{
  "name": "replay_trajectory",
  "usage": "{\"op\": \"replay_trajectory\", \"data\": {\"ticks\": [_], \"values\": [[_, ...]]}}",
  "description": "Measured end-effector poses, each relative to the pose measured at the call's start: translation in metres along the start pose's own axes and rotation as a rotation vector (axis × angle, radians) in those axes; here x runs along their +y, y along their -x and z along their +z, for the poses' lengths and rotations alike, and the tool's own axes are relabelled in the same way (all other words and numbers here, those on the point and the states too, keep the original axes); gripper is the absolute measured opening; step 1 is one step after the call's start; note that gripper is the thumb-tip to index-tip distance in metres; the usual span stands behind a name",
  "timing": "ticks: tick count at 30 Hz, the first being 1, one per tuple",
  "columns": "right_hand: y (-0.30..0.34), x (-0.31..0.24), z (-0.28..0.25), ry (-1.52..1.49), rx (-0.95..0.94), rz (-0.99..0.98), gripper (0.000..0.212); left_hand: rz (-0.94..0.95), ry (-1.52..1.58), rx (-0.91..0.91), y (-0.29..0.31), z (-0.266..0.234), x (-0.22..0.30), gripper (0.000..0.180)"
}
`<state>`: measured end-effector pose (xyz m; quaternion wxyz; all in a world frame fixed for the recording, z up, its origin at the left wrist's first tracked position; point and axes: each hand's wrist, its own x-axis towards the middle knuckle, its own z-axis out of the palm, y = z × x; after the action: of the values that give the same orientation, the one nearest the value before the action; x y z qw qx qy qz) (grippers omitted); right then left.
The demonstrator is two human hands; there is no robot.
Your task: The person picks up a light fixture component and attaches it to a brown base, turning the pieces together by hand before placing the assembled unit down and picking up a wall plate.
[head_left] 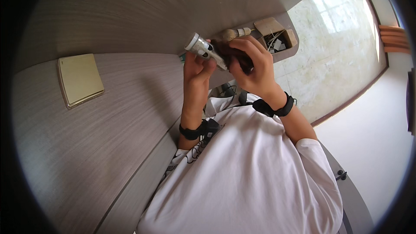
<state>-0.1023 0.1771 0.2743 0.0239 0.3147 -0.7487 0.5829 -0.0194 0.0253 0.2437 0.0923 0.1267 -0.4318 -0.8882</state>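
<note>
At the left of the frame, a flat, gold-coloured box point(81, 80) with rounded corners lies on a smooth grey-brown wood-grain surface point(108, 134); a matching panel point(130, 13) spans the top. At upper centre, the left hand point(197, 71) grips a pale, hard tube point(203, 51) with oval cut-outs and a white rim, tilted toward the upper left. Just right of it, the right hand point(255, 67) pinches a dark brown piece point(223, 50) against the tube's side; its material is unclear, and the fingers hide part of it. Behind them lies a brush point(229, 34) with a rounded tan head. Beside it, an open cardboard box point(290, 39) holds white cords and small dark and pale pieces. At upper right are a glossy, marbled floor point(329, 56) and an orange-brown curtain point(393, 39).
</note>
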Motion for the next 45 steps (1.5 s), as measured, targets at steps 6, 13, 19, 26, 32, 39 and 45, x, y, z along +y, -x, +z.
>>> {"op": "replay_trajectory", "data": {"ticks": [6, 13, 19, 26, 32, 39, 45], "values": [[0.001, -0.007, -0.017, -0.058, 0.024, 0.004, 0.035, 0.021, 0.095, 0.092, 0.000, 0.014, 0.006, 0.051], [0.012, 0.005, -0.009, 0.254, -0.183, -0.365, 0.040, 0.045, 0.173, 0.145, 0.004, -0.007, -0.006, 0.059], [0.016, 0.018, -0.013, 0.153, 0.023, -0.077, 0.042, 0.045, 0.090, 0.165, 0.004, 0.019, 0.008, 0.068], [0.015, -0.002, 0.003, 0.138, 0.125, -0.227, 0.042, 0.023, 0.200, 0.088, 0.009, 0.007, 0.000, 0.066], [0.016, 0.006, -0.002, -0.096, 0.017, 0.187, 0.040, 0.077, 0.133, -0.020, 0.009, 0.021, -0.003, 0.071], [0.029, -0.008, -0.011, -0.270, 0.006, 0.516, 0.036, 0.225, -0.235, 0.069, 0.005, 0.022, 0.003, 0.071], [0.022, -0.016, -0.022, -0.470, 0.060, 0.575, 0.034, 0.244, -0.297, 0.057, 0.002, 0.015, -0.005, 0.068]]}}
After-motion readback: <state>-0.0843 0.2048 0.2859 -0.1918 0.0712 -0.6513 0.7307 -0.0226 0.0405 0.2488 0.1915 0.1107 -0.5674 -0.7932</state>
